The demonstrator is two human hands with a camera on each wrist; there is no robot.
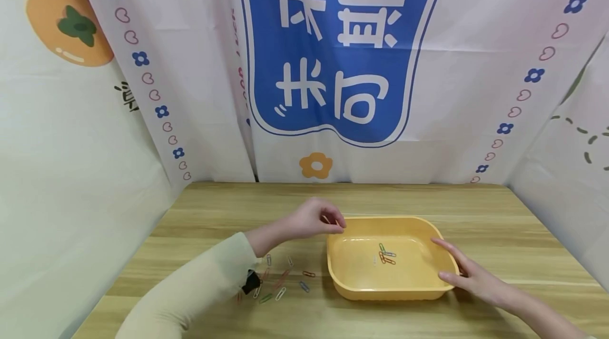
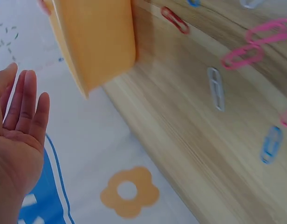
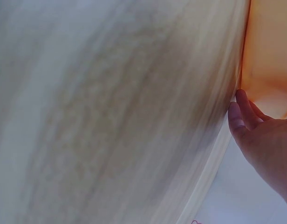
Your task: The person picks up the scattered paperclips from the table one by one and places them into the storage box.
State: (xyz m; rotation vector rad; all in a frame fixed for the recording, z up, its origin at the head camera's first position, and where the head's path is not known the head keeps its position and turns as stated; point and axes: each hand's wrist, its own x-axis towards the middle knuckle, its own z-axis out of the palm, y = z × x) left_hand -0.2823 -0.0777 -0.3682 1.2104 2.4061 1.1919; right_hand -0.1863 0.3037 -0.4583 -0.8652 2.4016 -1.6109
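A yellow plastic tray (image 1: 352, 275) stands on the wooden table, with several coloured paper clips (image 1: 387, 258) lying in its middle. My left hand (image 1: 317, 218) is at the tray's left back corner, thumb and fingertips drawn together near the rim; I cannot tell whether a clip is between them. My right hand (image 1: 476, 278) holds the tray's right side, with thumb and forefinger over the rim. In the right wrist view, fingertips (image 3: 235, 112) are right at the tray's edge. More paper clips (image 1: 280, 293), red, pink, blue, green and white, lie scattered left of the tray.
A small black object (image 1: 250, 282) shows at the left sleeve, above the scattered clips. The wooden table (image 1: 228, 199) ends at the back against a printed cloth (image 1: 209, 117), and cloth also hangs at both sides.
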